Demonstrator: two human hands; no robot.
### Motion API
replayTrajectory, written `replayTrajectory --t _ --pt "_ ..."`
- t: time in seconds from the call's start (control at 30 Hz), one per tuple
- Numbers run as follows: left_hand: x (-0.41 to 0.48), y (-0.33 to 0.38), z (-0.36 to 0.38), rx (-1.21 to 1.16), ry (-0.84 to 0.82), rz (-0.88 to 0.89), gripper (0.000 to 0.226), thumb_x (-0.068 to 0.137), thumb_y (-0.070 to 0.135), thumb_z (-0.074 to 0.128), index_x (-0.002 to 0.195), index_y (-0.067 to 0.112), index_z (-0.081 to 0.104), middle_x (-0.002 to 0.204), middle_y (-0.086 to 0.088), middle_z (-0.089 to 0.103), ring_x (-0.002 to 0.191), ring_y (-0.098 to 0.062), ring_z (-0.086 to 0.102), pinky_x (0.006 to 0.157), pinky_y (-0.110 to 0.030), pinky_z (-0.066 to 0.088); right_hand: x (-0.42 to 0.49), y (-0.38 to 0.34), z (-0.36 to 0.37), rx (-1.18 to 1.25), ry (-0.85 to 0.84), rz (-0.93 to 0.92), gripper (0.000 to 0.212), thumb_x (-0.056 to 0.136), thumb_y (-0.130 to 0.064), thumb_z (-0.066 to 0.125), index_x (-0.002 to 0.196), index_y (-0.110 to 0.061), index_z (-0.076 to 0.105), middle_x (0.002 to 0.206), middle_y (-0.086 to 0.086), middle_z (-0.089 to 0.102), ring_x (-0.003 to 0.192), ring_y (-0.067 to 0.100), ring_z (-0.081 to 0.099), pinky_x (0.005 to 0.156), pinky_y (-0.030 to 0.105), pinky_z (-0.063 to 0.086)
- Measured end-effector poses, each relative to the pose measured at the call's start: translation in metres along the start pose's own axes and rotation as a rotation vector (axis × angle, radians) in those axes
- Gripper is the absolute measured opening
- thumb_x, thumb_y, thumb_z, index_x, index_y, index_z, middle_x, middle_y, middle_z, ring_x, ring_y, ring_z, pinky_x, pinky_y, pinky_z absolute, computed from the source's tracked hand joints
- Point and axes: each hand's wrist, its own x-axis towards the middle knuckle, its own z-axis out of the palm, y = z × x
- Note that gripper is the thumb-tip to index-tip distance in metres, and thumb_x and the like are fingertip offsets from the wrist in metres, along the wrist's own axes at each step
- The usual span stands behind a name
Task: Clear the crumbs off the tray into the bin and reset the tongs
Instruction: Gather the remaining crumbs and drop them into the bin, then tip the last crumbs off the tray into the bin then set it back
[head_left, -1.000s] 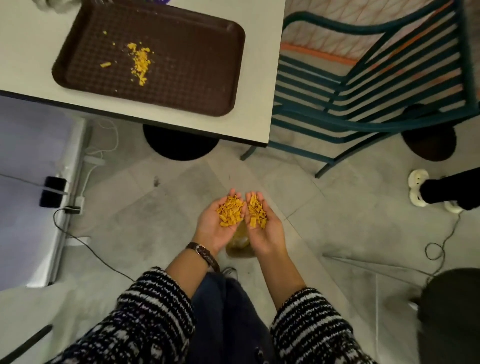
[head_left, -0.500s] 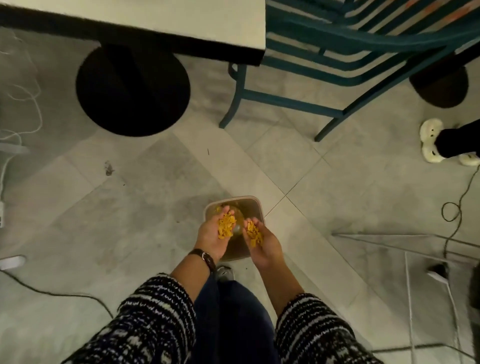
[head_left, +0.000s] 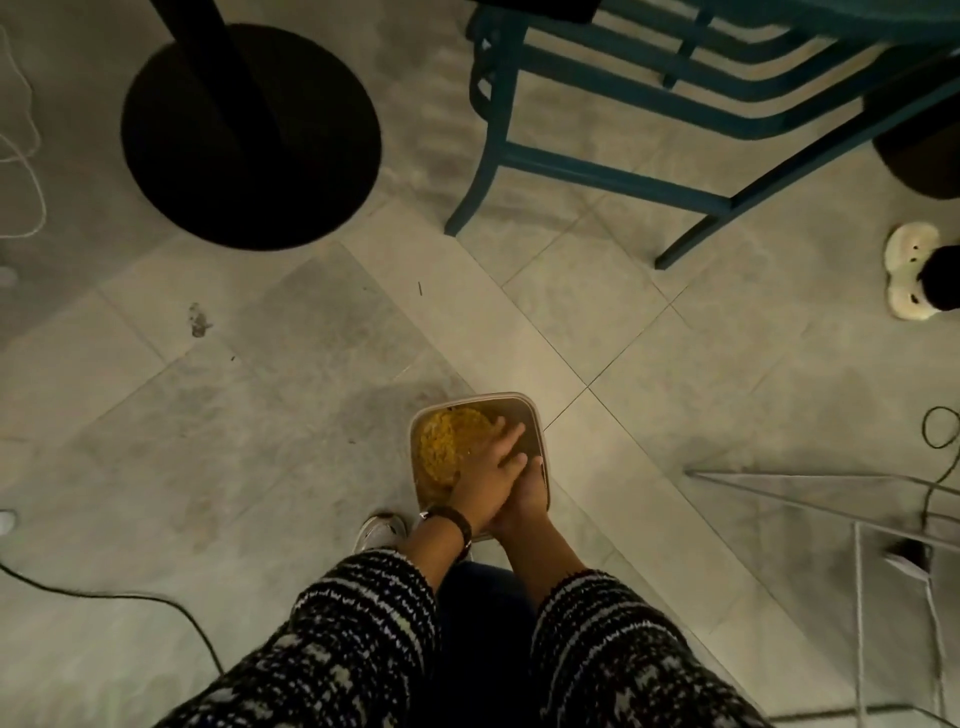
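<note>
A small square bin (head_left: 524, 404) with a pale rim stands on the floor just in front of my feet. Yellow crumbs (head_left: 447, 447) lie heaped inside it, toward its left side. Both my hands hover over the bin's mouth. My left hand (head_left: 488, 475), with a watch at the wrist, lies flat across my right hand (head_left: 527, 496), palm against palm, fingers stretched out. Neither hand holds anything that I can see. The tray and the tongs are out of view.
A black round table base (head_left: 249, 140) stands at upper left. Teal chair legs (head_left: 597, 171) are at upper right. Another person's foot in a white slipper (head_left: 909, 275) is at far right. A cable (head_left: 104, 592) runs along the floor at lower left; a wire frame (head_left: 883, 519) at lower right.
The crumbs have left my cupped palms and now lie in the bin. My hands turned over and came together, left over right. My view tilted further down; the table top is gone from sight.
</note>
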Motion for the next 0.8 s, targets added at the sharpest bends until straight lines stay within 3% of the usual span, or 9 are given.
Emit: replayTrajectory --t 0.07,0.13,0.2,0.27,0.37,0.43,0.5,0.63,0.8 --pt "-0.004 -0.004 -0.003 -0.096 -0.076 -0.056 0.037 0.098 0.021 0.037 0.133 0.017 0.048 0.145 -0.002 0.039 0.136 -0.022 0.034 0.111 -0.028 0.023 0.003 -0.011 0.000 0.010 0.001 0.023 0.048 0.101 -0.042 0.020 0.122 -0.010 0.049 0.105 0.006 0.058 0.090 0.018 0.055 0.085 0.033 0.043" --pt "0.000 -0.014 -0.012 -0.140 -0.067 -0.139 0.038 0.098 0.026 0.036 0.133 0.014 0.048 0.139 -0.001 0.045 0.133 -0.022 0.038 0.101 -0.019 0.025 -0.005 -0.030 0.006 0.055 -0.134 0.091 0.059 0.099 -0.048 0.020 0.133 -0.007 0.045 0.131 0.014 0.051 0.121 0.031 0.047 0.104 0.041 0.034" --pt "0.007 -0.030 -0.020 -0.054 0.014 -0.341 0.052 0.094 0.042 0.039 0.137 0.014 0.040 0.142 -0.005 0.041 0.132 -0.027 0.037 0.110 -0.030 0.025 -0.016 -0.042 0.013 0.087 -0.267 -0.038 0.059 0.099 -0.044 0.022 0.145 -0.007 0.029 0.150 0.013 0.035 0.138 0.030 0.032 0.116 0.046 0.020" --pt "0.013 -0.039 -0.023 -0.141 -0.024 -0.504 0.067 0.090 0.055 0.036 0.141 0.013 0.033 0.147 -0.011 0.036 0.133 -0.032 0.036 0.113 -0.046 0.025 -0.025 -0.039 0.016 -0.029 -0.301 -0.332 0.052 0.100 -0.040 0.025 0.143 -0.012 0.033 0.148 0.008 0.039 0.138 0.023 0.035 0.116 0.043 0.022" --pt "0.011 -0.017 -0.018 -0.927 -0.058 -0.508 0.069 0.089 0.061 0.029 0.142 0.018 0.032 0.147 -0.001 0.035 0.137 -0.029 0.032 0.116 -0.048 0.017 -0.019 -0.005 0.006 -0.696 -0.310 -0.634 0.052 0.090 -0.051 0.025 0.137 -0.033 0.040 0.148 -0.007 0.038 0.139 0.008 0.030 0.119 0.037 0.013" --pt "0.009 0.014 -0.022 -1.256 -0.021 -0.439 0.059 0.091 0.055 0.034 0.138 0.020 0.038 0.138 -0.002 0.046 0.130 -0.026 0.041 0.112 -0.047 0.025 0.010 0.012 -0.017 -1.261 -0.252 -0.595 0.058 0.086 -0.058 0.014 0.142 -0.043 0.025 0.157 -0.010 0.017 0.147 0.013 0.004 0.117 0.050 -0.008" --pt "0.001 0.040 -0.027 -1.095 0.037 -0.316 0.053 0.091 0.047 0.041 0.137 0.020 0.042 0.135 0.002 0.047 0.128 -0.021 0.041 0.110 -0.047 0.025 0.018 0.002 -0.031 -1.288 -0.060 -0.267 0.071 0.085 -0.071 0.009 0.147 -0.038 0.016 0.158 -0.008 0.010 0.147 0.022 0.002 0.115 0.058 -0.005" --pt "-0.039 0.046 -0.017 -0.266 0.040 -0.087 0.048 0.092 0.049 0.034 0.135 0.029 0.043 0.138 0.003 0.044 0.133 -0.020 0.037 0.112 -0.042 0.024 -0.026 -0.029 -0.018 -0.264 -0.336 0.186 0.095 0.076 -0.083 0.012 0.144 -0.020 0.034 0.147 0.009 0.039 0.137 0.034 0.034 0.115 0.052 0.020" --pt "-0.103 0.051 -0.036 0.174 -0.019 -0.281 0.063 0.088 0.065 0.026 0.140 0.030 0.035 0.150 -0.008 0.034 0.140 -0.032 0.026 0.114 -0.051 -0.002 -0.165 -0.098 0.009 -0.038 -0.373 0.119 0.092 0.080 -0.079 0.008 0.147 -0.019 0.019 0.150 0.014 0.032 0.135 0.043 0.030 0.109 0.063 0.010"
